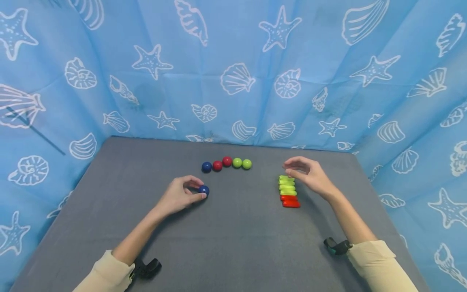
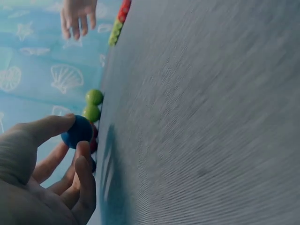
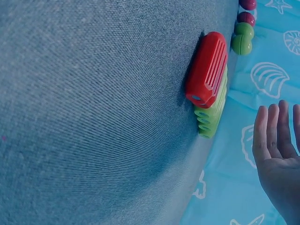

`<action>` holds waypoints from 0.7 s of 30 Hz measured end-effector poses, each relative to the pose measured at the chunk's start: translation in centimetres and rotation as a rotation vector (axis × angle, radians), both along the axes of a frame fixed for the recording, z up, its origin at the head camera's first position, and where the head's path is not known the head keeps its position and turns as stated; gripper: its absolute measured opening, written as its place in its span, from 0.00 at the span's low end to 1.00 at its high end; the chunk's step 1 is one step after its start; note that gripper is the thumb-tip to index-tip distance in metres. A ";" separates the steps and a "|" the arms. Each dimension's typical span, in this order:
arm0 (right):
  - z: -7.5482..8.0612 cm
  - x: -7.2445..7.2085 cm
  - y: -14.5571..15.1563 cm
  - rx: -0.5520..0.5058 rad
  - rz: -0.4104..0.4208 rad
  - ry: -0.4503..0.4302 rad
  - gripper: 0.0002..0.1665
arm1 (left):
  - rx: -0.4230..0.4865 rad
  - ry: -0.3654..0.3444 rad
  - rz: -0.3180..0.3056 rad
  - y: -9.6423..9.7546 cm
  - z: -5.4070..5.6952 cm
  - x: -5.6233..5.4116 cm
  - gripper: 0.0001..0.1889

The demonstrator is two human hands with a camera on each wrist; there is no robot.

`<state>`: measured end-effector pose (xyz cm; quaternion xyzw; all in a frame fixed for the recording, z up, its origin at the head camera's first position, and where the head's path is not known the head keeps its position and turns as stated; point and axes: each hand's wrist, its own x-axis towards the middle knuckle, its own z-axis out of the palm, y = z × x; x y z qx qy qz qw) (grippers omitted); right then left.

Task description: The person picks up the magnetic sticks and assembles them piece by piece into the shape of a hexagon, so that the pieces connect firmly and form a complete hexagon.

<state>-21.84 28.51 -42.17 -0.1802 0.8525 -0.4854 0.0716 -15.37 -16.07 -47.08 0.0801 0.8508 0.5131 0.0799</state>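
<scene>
My left hand point(image 1: 179, 196) pinches a blue ball point(image 1: 204, 190) between thumb and fingers, and in the left wrist view this ball point(image 2: 77, 131) shows above the table, its shadow beside it. Just beyond, a curved row holds another blue ball point(image 1: 206, 167), two red balls point(image 1: 227, 161) and two green balls point(image 1: 246, 164). My right hand point(image 1: 309, 173) holds nothing, its fingers loosely extended over the far end of a column of short ribbed plastic bars. Several are yellow-green bars point(image 1: 287, 187); the two nearest are red bars point(image 1: 291, 204). The near red bar point(image 3: 207, 70) has a hole in its end.
A grey cloth-covered table point(image 1: 233, 243) lies under everything. Blue curtains point(image 1: 233, 105) printed with white shells and starfish enclose its back and sides. A dark wrist device point(image 1: 147, 268) is on the left arm, and another wrist device point(image 1: 337, 246) is on the right.
</scene>
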 end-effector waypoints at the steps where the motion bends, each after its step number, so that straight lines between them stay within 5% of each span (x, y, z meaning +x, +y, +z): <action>1: 0.0 0.0 0.0 0.001 -0.002 -0.003 0.18 | -0.003 0.002 -0.010 0.1 0.0 0.3 0.19; 12: -0.1 -0.4 0.7 0.004 -0.022 -0.052 0.20 | 0.069 -0.075 -0.155 0.3 -0.4 3.9 0.20; 17: -0.2 -0.7 1.4 0.025 -0.038 -0.086 0.21 | 0.149 -0.204 -0.167 0.4 -0.8 4.8 0.21; 21: -0.4 -1.1 2.1 0.069 -0.050 -0.110 0.23 | 0.166 -0.240 -0.162 0.4 -1.1 5.1 0.21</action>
